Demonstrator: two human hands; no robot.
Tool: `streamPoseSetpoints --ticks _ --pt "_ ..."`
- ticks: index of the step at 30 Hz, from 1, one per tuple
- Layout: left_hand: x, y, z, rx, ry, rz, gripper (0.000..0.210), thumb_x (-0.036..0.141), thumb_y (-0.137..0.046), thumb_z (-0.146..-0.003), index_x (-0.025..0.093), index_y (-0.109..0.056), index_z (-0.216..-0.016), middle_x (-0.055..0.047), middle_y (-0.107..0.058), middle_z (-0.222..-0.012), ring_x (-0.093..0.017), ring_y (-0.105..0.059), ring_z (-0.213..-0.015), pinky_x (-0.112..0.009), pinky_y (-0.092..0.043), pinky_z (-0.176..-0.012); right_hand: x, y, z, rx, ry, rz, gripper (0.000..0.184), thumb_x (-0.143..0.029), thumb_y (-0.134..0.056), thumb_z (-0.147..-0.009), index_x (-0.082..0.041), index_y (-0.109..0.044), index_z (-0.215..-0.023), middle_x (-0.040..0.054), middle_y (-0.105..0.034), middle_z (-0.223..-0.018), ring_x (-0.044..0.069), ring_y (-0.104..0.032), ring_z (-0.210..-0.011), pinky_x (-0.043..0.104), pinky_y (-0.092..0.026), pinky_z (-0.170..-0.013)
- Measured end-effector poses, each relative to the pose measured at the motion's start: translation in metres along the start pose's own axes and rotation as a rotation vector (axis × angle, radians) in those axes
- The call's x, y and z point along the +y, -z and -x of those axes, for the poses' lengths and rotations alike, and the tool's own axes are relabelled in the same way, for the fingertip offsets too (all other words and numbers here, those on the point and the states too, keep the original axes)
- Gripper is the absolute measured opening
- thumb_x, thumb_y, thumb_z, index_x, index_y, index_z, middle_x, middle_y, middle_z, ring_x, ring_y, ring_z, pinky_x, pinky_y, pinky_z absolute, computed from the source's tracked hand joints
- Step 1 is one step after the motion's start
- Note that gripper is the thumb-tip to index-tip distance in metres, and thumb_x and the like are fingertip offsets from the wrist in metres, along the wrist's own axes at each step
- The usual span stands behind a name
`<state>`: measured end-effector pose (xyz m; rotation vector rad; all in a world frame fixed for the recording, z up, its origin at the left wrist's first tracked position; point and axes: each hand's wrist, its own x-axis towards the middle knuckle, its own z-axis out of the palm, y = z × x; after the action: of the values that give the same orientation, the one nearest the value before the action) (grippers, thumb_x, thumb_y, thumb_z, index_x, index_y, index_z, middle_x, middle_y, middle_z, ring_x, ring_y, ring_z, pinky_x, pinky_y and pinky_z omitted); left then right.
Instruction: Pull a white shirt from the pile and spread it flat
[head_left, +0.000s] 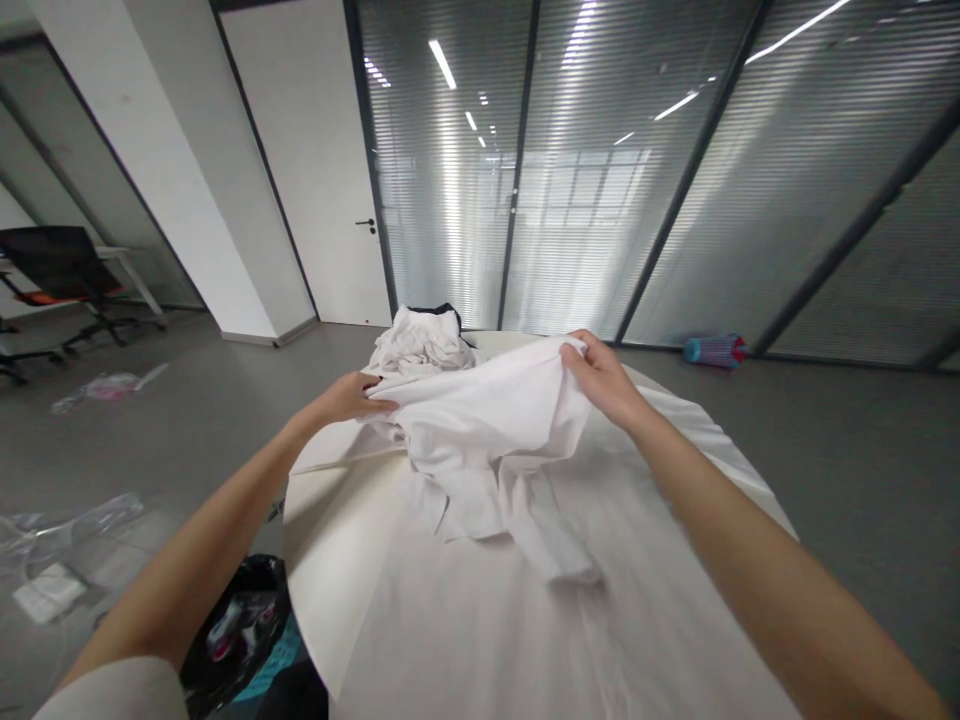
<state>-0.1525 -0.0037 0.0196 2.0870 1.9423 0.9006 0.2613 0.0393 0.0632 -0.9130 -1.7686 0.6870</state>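
Observation:
A white cloth garment (480, 410) is stretched between my two hands above the round table. My right hand (600, 378) pinches its upper right edge, fingers closed on the fabric. At the other end, my left hand (356, 397) grips the left side, with thumb and fingers around the cloth. The lower part hangs in loose folds, and a sleeve-like piece droops toward the front. Beneath it, a large white cloth (480, 640) covers much of the table. Just behind my left hand sits a heap of crumpled white fabric (420, 342).
The round white table (330, 560) shows its bare left rim. On the floor at lower left stand a black-lined bin (247, 620) and scattered clear plastic (67, 530). An office chair (60, 270) is far left. A blue and red bundle (714, 350) lies by the glass wall.

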Motion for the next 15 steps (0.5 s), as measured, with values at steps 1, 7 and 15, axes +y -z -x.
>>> streamPoseSetpoints --ticks 1,7,15 --pt "0.008 0.005 0.002 -0.008 0.008 0.015 0.036 0.052 -0.082 -0.06 0.021 -0.066 -0.071 0.003 -0.054 -0.054 -0.022 -0.063 -0.062 -0.029 -0.048 -0.052 0.008 0.005 0.002 0.016 -0.042 -0.002 0.041 -0.064 -0.059 -0.083 -0.025 -0.049 -0.085 -0.0038 -0.049 -0.067 0.014 -0.046 -0.06 0.023 -0.037 -0.052" --pt "0.08 0.052 0.002 0.305 -0.125 0.331 0.054 0.06 -0.074 -0.073 0.017 -0.058 -0.101 -0.002 -0.062 -0.085 -0.02 -0.064 -0.081 -0.03 -0.053 -0.066 0.003 0.037 0.006 0.313 0.024 0.031 0.042 -0.067 -0.051 -0.089 -0.026 -0.047 -0.091 -0.0009 -0.052 -0.074 0.017 -0.054 -0.066 0.028 -0.044 -0.056" --pt "0.139 0.058 0.032 -0.116 -0.635 0.197 0.065 0.064 -0.066 -0.083 0.024 -0.051 -0.131 -0.008 -0.061 -0.128 -0.023 -0.062 -0.109 -0.033 -0.054 -0.087 -0.011 0.148 -0.011 0.528 0.105 0.309 0.032 -0.057 -0.054 -0.09 -0.025 -0.055 -0.09 0.0068 -0.058 -0.084 0.019 -0.057 -0.073 0.036 -0.045 -0.067"
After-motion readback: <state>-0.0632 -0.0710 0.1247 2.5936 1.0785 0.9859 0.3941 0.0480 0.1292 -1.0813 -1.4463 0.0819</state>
